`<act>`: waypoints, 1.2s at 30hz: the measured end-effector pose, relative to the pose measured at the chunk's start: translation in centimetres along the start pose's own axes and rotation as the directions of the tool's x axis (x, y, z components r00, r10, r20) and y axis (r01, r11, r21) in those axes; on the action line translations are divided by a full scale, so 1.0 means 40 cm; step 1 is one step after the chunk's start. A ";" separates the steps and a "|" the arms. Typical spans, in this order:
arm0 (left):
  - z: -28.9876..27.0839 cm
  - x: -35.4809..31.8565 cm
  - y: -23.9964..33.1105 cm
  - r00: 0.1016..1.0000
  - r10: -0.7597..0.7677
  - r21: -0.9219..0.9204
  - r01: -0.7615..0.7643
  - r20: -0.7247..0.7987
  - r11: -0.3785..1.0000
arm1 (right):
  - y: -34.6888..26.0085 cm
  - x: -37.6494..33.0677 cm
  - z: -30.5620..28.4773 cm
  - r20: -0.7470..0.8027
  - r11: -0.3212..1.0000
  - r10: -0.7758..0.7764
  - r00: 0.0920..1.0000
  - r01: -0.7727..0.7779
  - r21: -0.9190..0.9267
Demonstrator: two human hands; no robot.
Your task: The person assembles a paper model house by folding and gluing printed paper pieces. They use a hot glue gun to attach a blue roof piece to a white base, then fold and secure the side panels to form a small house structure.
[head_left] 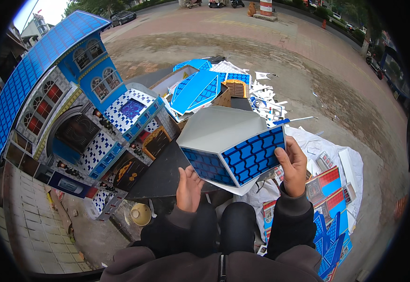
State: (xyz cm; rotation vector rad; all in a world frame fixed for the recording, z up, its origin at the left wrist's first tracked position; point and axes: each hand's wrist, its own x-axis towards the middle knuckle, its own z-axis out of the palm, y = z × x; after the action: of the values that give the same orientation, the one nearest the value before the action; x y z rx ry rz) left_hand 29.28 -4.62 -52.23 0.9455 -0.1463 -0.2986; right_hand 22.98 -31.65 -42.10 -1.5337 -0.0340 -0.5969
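In front of me is a folded card roof piece [255, 155], its outer faces printed with blue tiles and its inner side plain grey-white. My right hand [294, 169] grips its right edge, thumb on the printed face. Below its left corner is my left hand [189, 189], fingers stretched out and thumb raised; whether the fingertips touch the piece I cannot tell. Left of both hands stands a large card model house [89, 70] with a blue roof, arched windows and checkered terraces.
A dark table [160, 176] carries an open cardboard box [174, 80] with more blue roof pieces [197, 91]. White paper scraps [266, 101] lie behind it. On the right, a white sheet [355, 157] holds printed card parts [325, 192]. A yellowish bowl [141, 214] sits on the ground.
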 end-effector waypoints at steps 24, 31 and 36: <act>-0.093 0.340 0.295 0.870 -0.462 0.894 0.062 0.169 0.444 | -0.147 -0.080 0.150 0.707 0.808 -0.104 0.699 0.474 -0.349; -0.077 0.284 0.249 0.852 -0.442 0.915 -0.100 0.282 0.391 | -0.137 -0.095 0.131 0.645 0.877 -0.027 0.763 0.328 -0.351; -0.057 0.177 0.262 0.885 -0.363 0.915 -0.147 0.291 0.376 | -0.093 -0.112 0.141 0.516 0.908 -0.020 0.856 0.231 -0.348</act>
State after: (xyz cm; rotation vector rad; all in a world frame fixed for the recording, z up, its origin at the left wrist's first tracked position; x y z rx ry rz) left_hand 38.53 0.65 -45.06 2.0519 -0.7667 -0.5979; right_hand 19.65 -24.57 -40.00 -2.0728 -0.4445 -0.2964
